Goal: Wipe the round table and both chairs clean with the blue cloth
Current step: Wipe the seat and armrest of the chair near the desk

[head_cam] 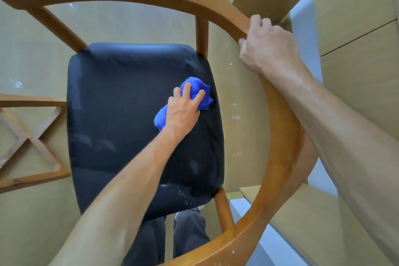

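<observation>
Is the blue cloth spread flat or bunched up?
Bunched up. The blue cloth sits as a crumpled wad under the left hand on the black seat, with folds bulging out past the fingers.

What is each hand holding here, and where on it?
The left hand grips the bunched blue cloth from above, pressing it on the black seat. The right hand grips the chair's curved wooden rail.
</observation>
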`<act>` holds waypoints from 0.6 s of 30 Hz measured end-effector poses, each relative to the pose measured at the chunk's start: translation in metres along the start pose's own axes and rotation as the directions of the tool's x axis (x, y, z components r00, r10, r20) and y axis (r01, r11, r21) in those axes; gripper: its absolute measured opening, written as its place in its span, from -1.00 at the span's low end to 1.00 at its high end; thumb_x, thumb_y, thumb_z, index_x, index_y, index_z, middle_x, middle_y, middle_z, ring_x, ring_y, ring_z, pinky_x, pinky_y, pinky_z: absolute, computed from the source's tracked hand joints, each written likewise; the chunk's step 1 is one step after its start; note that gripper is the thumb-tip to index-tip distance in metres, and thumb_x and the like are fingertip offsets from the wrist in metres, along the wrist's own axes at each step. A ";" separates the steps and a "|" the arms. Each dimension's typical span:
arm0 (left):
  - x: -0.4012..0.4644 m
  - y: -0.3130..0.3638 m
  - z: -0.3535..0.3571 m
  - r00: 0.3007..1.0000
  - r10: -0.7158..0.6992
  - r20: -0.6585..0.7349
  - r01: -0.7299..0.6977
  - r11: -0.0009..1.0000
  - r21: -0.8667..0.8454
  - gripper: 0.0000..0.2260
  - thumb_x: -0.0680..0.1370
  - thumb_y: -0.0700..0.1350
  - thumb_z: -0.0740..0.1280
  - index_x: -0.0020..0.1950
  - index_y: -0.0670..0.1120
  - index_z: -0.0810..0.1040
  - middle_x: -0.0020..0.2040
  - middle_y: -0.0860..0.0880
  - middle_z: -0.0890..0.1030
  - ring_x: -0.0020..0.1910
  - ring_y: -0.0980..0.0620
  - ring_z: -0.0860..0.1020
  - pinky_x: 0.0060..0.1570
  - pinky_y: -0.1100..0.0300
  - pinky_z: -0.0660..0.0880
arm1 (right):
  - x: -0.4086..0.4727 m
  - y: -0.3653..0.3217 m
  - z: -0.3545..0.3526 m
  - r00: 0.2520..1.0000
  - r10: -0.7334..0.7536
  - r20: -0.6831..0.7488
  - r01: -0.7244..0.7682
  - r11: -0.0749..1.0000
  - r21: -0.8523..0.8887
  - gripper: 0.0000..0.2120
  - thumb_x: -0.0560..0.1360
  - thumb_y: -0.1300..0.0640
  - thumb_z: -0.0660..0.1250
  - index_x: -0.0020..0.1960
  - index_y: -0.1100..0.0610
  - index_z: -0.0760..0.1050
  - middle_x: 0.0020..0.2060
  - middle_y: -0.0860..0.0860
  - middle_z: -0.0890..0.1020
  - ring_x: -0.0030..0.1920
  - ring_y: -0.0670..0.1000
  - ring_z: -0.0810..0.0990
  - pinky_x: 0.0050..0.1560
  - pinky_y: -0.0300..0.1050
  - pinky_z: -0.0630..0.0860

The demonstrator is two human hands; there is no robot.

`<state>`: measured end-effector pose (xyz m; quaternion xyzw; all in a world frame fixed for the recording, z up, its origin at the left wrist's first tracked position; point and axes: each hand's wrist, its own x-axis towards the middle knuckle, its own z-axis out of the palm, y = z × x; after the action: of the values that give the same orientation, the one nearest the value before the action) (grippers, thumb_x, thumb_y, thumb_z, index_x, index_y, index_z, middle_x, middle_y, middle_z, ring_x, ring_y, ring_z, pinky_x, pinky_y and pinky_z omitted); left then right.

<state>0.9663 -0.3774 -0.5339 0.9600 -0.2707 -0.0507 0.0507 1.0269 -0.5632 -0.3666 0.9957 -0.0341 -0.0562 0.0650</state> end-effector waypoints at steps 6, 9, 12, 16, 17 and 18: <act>-0.129 0.068 0.004 0.797 0.540 0.270 -0.528 0.841 -0.122 -0.58 0.21 -0.07 0.54 0.03 0.07 0.56 0.05 -0.13 0.36 -0.24 -0.13 0.46 -0.43 0.15 0.31 | -0.002 0.000 -0.006 1.000 0.007 0.006 -0.008 1.000 0.022 -0.66 0.63 0.01 0.07 0.25 0.25 0.30 0.13 0.24 0.50 0.07 0.30 0.53 -0.15 0.02 0.28; -0.124 0.020 -0.003 0.716 0.649 0.259 -0.660 0.749 -0.053 -0.50 0.17 -0.15 0.52 0.07 0.10 0.51 0.07 -0.10 0.47 -0.24 -0.10 0.45 -0.43 0.14 0.27 | -0.003 -0.002 -0.005 1.000 0.006 -0.003 -0.006 1.000 0.019 -0.67 0.63 0.01 0.08 0.24 0.25 0.31 0.10 0.23 0.51 0.04 0.29 0.54 -0.17 0.01 0.28; -0.052 -0.056 -0.015 0.891 0.444 0.097 -0.454 0.883 0.121 -0.50 0.21 -0.27 0.45 0.07 0.05 0.44 0.01 -0.16 0.50 -0.24 -0.14 0.44 -0.44 0.11 0.31 | -0.003 -0.001 -0.003 1.000 0.006 -0.003 -0.006 1.000 0.009 -0.67 0.63 0.01 0.08 0.24 0.25 0.31 0.09 0.23 0.51 0.03 0.28 0.54 -0.17 0.01 0.29; 0.003 -0.170 -0.036 0.982 -0.185 -0.036 0.186 0.981 0.050 -0.49 0.32 -0.32 0.45 0.23 -0.08 0.45 0.15 -0.34 0.43 -0.07 -0.33 0.43 -0.36 -0.11 0.47 | -0.002 -0.001 -0.002 1.000 0.014 0.012 -0.014 1.000 0.016 -0.67 0.64 0.01 0.07 0.24 0.24 0.30 0.10 0.22 0.50 0.04 0.27 0.53 -0.15 0.01 0.29; -0.006 -0.182 -0.034 0.968 -0.245 -0.047 0.246 0.969 0.021 -0.49 0.34 -0.31 0.44 0.27 -0.10 0.46 0.19 -0.34 0.41 -0.04 -0.35 0.41 -0.35 -0.15 0.47 | -0.002 -0.001 -0.003 1.000 0.011 0.009 -0.011 1.000 0.022 -0.67 0.64 0.01 0.07 0.24 0.24 0.30 0.10 0.22 0.50 0.03 0.27 0.53 -0.16 0.00 0.29; -0.021 -0.182 -0.031 0.969 -0.240 -0.064 0.240 0.971 0.003 -0.52 0.36 -0.28 0.40 0.27 -0.11 0.46 0.20 -0.34 0.39 -0.05 -0.35 0.40 -0.36 -0.16 0.48 | -0.003 -0.001 -0.003 1.000 0.008 0.004 -0.008 1.000 0.026 -0.67 0.64 0.00 0.07 0.25 0.24 0.30 0.10 0.21 0.50 0.03 0.26 0.53 -0.16 -0.01 0.28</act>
<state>1.0458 -0.2098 -0.5246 0.9871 -0.1512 -0.0246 0.0475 1.0249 -0.5614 -0.3631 0.9962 -0.0391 -0.0573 0.0520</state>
